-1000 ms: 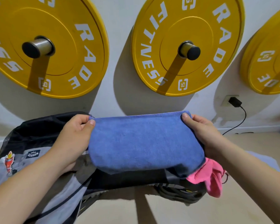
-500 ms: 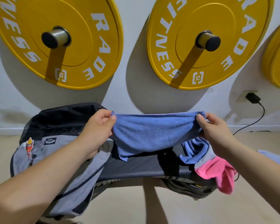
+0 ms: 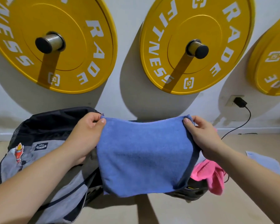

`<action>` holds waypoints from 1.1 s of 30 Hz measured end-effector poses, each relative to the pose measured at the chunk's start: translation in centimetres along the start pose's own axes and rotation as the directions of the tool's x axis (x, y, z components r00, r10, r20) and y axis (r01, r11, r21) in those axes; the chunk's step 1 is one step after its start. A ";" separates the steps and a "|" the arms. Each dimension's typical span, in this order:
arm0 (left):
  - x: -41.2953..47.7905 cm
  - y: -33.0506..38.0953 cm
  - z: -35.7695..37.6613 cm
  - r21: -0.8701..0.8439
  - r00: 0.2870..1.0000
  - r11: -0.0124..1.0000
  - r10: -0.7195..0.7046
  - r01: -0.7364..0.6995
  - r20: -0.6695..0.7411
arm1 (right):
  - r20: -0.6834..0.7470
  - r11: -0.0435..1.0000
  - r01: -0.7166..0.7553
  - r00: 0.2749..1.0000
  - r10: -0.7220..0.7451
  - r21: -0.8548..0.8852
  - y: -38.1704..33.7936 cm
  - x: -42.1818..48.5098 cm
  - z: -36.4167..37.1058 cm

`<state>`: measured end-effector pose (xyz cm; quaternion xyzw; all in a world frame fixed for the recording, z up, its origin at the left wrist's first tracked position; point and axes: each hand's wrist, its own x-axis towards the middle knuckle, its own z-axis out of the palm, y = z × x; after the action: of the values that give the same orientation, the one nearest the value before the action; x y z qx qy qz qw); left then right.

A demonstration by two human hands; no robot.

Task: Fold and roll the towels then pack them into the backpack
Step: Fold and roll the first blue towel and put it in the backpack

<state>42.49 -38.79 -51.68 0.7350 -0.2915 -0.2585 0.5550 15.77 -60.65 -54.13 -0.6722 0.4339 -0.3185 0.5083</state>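
Head view: left hand and right hand pinch blue towel corners.

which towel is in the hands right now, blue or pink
The blue towel: left hand and right hand each pinch a top corner, holding it spread out. The pink towel lies crumpled below the right forearm, held by neither.
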 end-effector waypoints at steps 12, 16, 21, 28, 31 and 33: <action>4.3 -5.1 1.6 0.310 0.992 0.944 -0.123 0.112 0.018 | -0.087 0.953 -0.074 0.995 0.050 -0.294 5.0 3.3 1.2; 8.2 -5.4 2.7 0.543 0.998 0.840 0.019 0.014 -0.056 | -0.085 0.944 -0.031 0.996 0.003 -0.329 4.4 6.7 2.9; 12.5 -6.9 3.6 0.532 0.985 0.847 0.084 0.010 -0.152 | -0.158 0.994 -0.086 0.985 0.074 -0.068 6.0 11.4 5.0; 14.9 -8.6 5.0 0.545 0.973 0.836 0.170 -0.060 -0.154 | -0.089 1.000 -0.020 0.996 0.019 -0.006 8.4 13.3 4.1; 13.4 -8.8 5.0 0.581 0.979 0.805 0.192 -0.120 -0.064 | -0.009 0.984 0.013 1.000 -0.015 -0.179 8.8 12.5 2.8; 11.9 -8.8 4.6 0.607 0.983 0.779 0.185 -0.155 0.014 | 0.093 0.967 0.024 0.996 0.000 -0.255 8.9 11.7 1.6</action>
<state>48.80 -48.47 -61.95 0.8502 -0.4109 -0.0835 0.3184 19.82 -71.58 -63.27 -0.7488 0.4435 -0.2315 0.4348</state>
